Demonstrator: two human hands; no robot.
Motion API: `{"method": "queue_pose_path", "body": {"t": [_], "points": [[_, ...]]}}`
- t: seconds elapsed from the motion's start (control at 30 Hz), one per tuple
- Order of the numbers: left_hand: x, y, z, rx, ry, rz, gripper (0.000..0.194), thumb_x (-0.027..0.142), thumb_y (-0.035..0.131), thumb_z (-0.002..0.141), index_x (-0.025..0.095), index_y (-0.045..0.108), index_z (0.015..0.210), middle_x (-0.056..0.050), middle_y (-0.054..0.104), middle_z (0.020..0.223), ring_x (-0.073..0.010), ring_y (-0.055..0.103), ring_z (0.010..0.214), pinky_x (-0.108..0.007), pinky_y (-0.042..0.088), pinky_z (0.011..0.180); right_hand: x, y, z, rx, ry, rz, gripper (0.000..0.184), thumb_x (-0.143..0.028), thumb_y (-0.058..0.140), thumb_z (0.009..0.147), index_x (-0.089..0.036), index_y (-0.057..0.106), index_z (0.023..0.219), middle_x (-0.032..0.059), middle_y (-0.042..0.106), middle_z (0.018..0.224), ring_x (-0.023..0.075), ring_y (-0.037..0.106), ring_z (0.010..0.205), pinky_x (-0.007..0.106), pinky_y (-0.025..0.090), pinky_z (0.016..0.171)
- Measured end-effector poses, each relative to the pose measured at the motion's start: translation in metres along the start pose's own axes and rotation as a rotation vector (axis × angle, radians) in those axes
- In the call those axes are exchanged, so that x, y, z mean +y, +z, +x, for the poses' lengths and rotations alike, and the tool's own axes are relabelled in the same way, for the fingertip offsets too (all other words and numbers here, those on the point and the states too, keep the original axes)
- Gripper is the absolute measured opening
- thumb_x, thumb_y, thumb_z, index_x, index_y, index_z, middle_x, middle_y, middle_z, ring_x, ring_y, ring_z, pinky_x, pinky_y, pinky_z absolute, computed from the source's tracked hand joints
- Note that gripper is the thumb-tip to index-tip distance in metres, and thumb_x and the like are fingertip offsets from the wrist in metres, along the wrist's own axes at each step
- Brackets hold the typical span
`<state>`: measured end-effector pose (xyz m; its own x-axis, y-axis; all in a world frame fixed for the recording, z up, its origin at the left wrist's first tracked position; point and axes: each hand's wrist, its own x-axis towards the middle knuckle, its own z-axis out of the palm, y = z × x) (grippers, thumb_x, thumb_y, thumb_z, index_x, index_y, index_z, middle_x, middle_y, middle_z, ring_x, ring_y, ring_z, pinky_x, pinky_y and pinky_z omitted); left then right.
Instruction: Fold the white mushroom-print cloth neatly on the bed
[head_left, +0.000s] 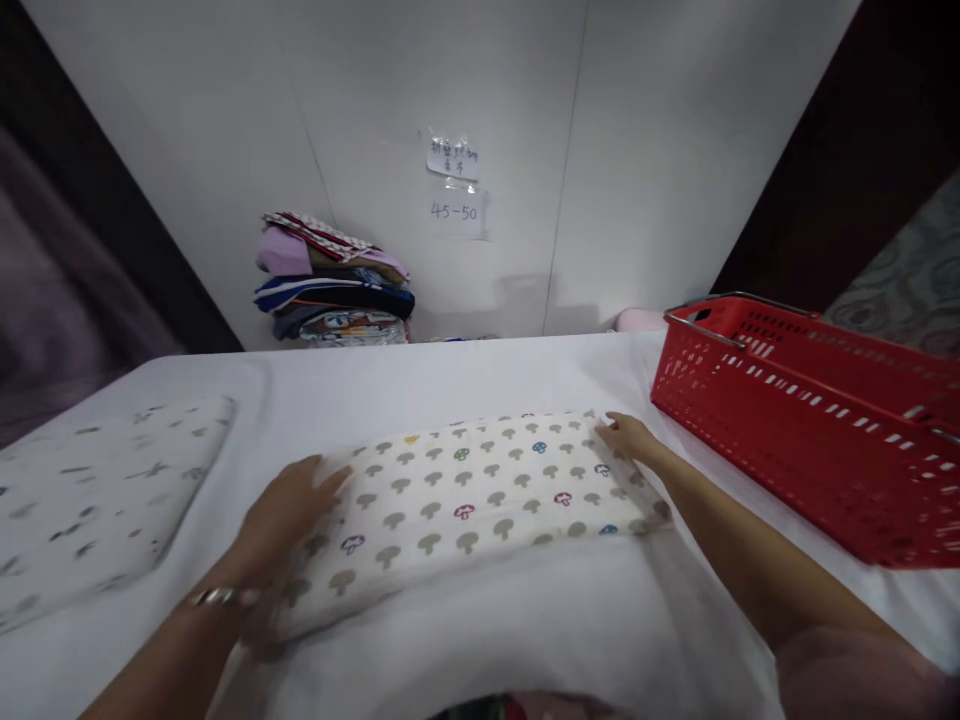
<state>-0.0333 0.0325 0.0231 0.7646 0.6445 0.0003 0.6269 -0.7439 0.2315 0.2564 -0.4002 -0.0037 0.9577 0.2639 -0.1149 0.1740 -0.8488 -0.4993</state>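
Note:
A folded white cloth (480, 490) printed with grey and coloured mushrooms lies in front of me on the white-covered table. My left hand (292, 510) is at its left end, the thumb over the top and the other fingers partly hidden at the edge. At the far right corner, my right hand (630, 440) closes on the cloth with its fingertips. The cloth's near edge and left end are blurred. To the left lies another folded white cloth (112, 490) with a scattered dark print, apart from my left hand.
A red plastic basket (795, 440) with metal handles stands on the right. Behind the table's far edge rises a stack of folded fabrics (334, 285). Handwritten paper labels (459, 212) hang on the pale wall. Something pink (641, 320) shows beside the basket.

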Motion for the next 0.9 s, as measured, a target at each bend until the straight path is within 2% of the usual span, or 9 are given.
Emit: {"method": "queue_pose_path", "body": {"t": [0.07,0.17,0.23,0.33,0.53,0.7,0.8,0.9], "points": [[0.015,0.003,0.015,-0.038,0.048,0.058,0.064,0.053,0.032,0.083,0.006,0.046,0.124,-0.019,0.049,0.128,-0.0292,0.045,0.119,-0.038,0.036,0.097,-0.010,0.005,0.018,0.013,0.006,-0.002,0.059,-0.035,0.059,0.076,-0.009,0.048,0.128,0.0137,0.065,0.104,0.0242,0.061,0.091,0.031,0.045,0.079],[0.033,0.011,0.033,-0.038,0.119,0.113,0.059,0.050,0.032,0.084,0.010,0.046,0.126,-0.015,0.044,0.135,-0.0288,0.035,0.126,-0.043,0.029,0.102,-0.019,0.008,0.035,0.015,0.009,0.013,0.061,-0.035,0.066,0.070,-0.011,0.051,0.124,0.0138,0.062,0.110,0.0264,0.056,0.104,0.031,0.043,0.085],[0.042,0.018,0.040,-0.050,0.183,0.109,0.054,0.048,0.030,0.086,0.015,0.047,0.125,-0.012,0.044,0.135,-0.0268,0.034,0.127,-0.045,0.026,0.102,-0.021,0.008,0.040,0.000,0.024,0.035,0.064,-0.035,0.070,0.066,-0.010,0.053,0.122,0.0141,0.063,0.108,0.0265,0.057,0.102,0.030,0.044,0.083],[0.050,0.026,0.046,-0.070,0.246,0.089,0.046,0.046,0.028,0.087,0.021,0.052,0.118,-0.009,0.050,0.130,-0.0240,0.041,0.122,-0.044,0.027,0.101,-0.023,0.006,0.040,-0.043,0.056,0.086,0.063,-0.034,0.071,0.066,-0.008,0.054,0.121,0.0138,0.066,0.097,0.0230,0.063,0.086,0.028,0.047,0.071],[0.046,0.029,0.054,-0.030,0.338,0.085,0.044,0.047,0.033,0.084,0.018,0.060,0.104,-0.010,0.058,0.113,-0.0236,0.052,0.106,-0.035,0.036,0.092,-0.027,0.007,0.036,-0.066,0.056,0.156,0.032,-0.028,0.067,0.067,-0.012,0.064,0.094,0.0063,0.066,0.078,0.0173,0.061,0.069,0.023,0.044,0.058],[0.044,0.021,0.061,-0.092,0.368,0.022,0.039,0.049,0.040,0.080,0.017,0.058,0.093,-0.010,0.063,0.101,-0.0239,0.057,0.094,-0.032,0.041,0.079,-0.030,0.003,0.036,-0.017,0.004,0.175,0.024,-0.024,0.070,0.062,-0.015,0.062,0.083,0.0021,0.061,0.067,0.0149,0.056,0.061,0.022,0.040,0.052],[0.046,0.016,0.064,-0.165,0.320,0.005,0.038,0.051,0.043,0.077,0.019,0.056,0.092,-0.008,0.065,0.089,-0.0231,0.060,0.081,-0.030,0.041,0.067,-0.028,-0.001,0.041,0.028,-0.034,0.207,0.027,-0.026,0.067,0.066,-0.016,0.060,0.091,0.0017,0.061,0.074,0.0128,0.056,0.062,0.021,0.041,0.054],[0.048,0.016,0.065,-0.192,0.297,0.002,0.040,0.052,0.044,0.076,0.020,0.055,0.097,-0.007,0.066,0.087,-0.0233,0.060,0.078,-0.030,0.041,0.066,-0.025,0.002,0.049,0.070,-0.031,0.216,0.036,-0.028,0.064,0.070,-0.015,0.057,0.103,0.0035,0.062,0.079,0.0125,0.056,0.061,0.022,0.043,0.054]]}}
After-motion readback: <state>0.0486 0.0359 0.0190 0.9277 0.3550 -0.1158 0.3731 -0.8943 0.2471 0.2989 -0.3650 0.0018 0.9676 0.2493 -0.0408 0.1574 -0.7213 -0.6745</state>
